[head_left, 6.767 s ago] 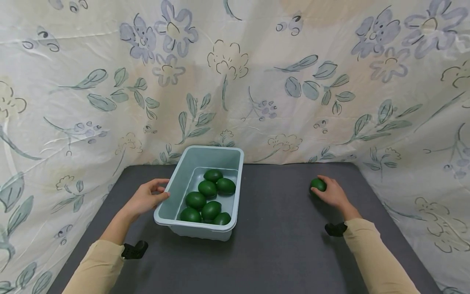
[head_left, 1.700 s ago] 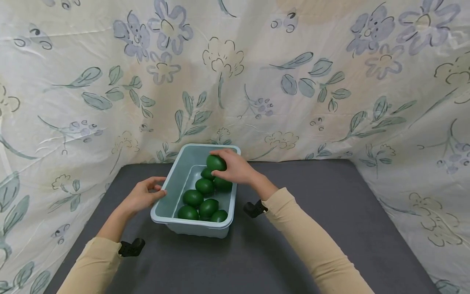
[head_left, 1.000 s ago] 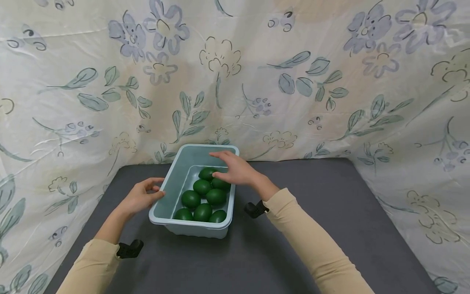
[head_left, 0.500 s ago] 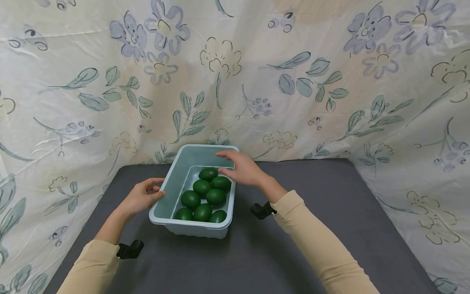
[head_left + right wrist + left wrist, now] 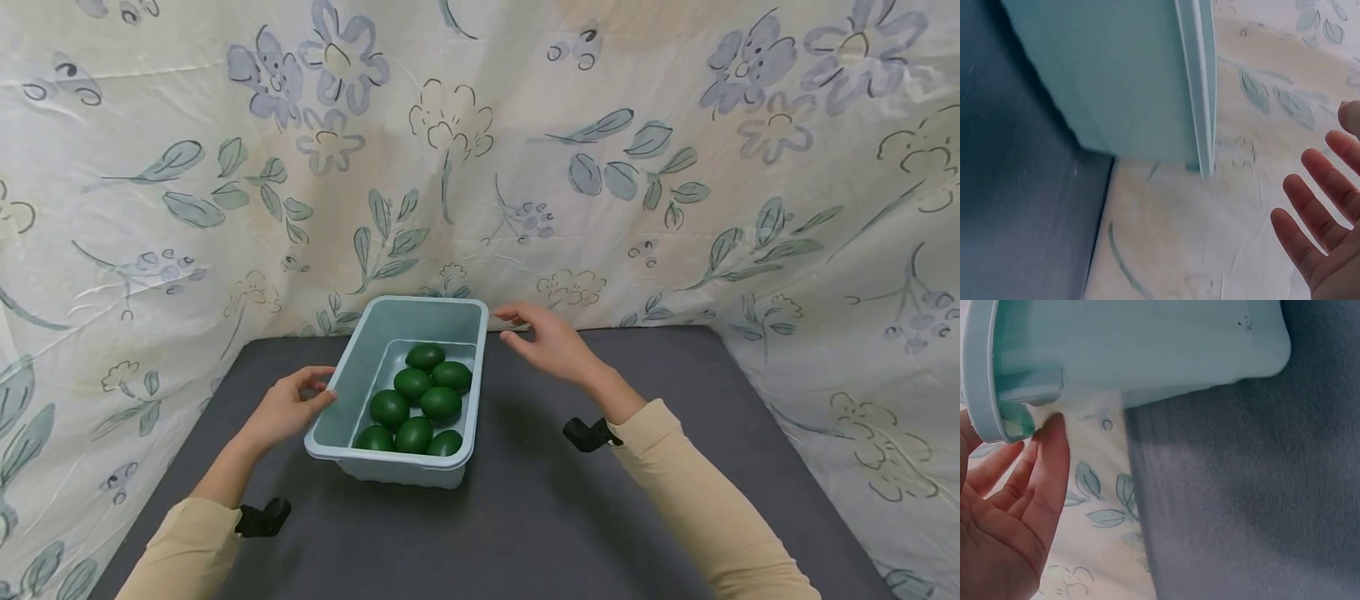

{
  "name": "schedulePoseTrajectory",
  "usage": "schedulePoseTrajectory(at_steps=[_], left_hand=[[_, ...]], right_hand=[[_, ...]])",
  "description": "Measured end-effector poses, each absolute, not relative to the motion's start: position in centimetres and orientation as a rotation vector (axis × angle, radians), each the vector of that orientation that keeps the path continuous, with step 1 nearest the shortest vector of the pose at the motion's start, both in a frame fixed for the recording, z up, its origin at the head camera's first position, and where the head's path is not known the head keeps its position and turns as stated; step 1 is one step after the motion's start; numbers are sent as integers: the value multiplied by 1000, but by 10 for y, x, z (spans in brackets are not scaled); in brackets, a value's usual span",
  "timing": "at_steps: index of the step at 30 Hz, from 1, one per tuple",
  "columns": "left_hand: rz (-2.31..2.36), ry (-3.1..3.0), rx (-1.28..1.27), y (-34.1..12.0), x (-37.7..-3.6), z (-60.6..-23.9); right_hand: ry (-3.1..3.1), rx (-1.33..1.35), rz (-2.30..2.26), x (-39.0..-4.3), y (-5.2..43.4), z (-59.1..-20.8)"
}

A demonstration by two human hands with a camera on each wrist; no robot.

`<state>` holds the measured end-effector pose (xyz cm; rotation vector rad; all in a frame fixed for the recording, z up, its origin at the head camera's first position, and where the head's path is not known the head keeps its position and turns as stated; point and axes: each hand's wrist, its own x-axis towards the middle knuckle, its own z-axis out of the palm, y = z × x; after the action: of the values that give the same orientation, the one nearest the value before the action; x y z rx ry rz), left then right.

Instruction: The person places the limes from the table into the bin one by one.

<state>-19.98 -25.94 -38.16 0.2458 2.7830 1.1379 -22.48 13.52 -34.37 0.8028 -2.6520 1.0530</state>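
Note:
A pale blue-green plastic bin (image 5: 408, 471) stands left of centre on the table in the head view. Several smooth, dark green, avocado-like fruits (image 5: 412, 384) lie inside it, mostly in its near and right parts. My left hand (image 5: 288, 406) grips the bin's left rim; in the left wrist view its fingers (image 5: 1054, 450) reach up under the lip, with the thumb mostly hidden at the frame's edge. Just past the opposite rim, my right hand (image 5: 551, 343) hovers over the table, fingers spread and holding nothing. The right wrist view shows those fingers (image 5: 1300, 240) apart from the bin wall (image 5: 1116, 75).
A dark grey cloth-covered table (image 5: 540, 517) spreads under everything. Behind it and along both sides hangs a pale curtain (image 5: 480, 167) with flowers and leaves. Black wrist cameras (image 5: 590, 435) sit on both forearms, below the beige sleeves.
My right hand brought an avocado-like fruit from the table's right side, let it go in the bin, then drew back right over the rim. My left hand stayed at the left rim.

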Motion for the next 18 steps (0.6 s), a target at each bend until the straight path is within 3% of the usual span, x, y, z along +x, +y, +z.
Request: schedulePoseTrajectory(at_steps=[18], left_hand=[[790, 3077, 470, -260, -195, -354]], right_hand=[[-2753, 592, 682, -209, 236, -352]])
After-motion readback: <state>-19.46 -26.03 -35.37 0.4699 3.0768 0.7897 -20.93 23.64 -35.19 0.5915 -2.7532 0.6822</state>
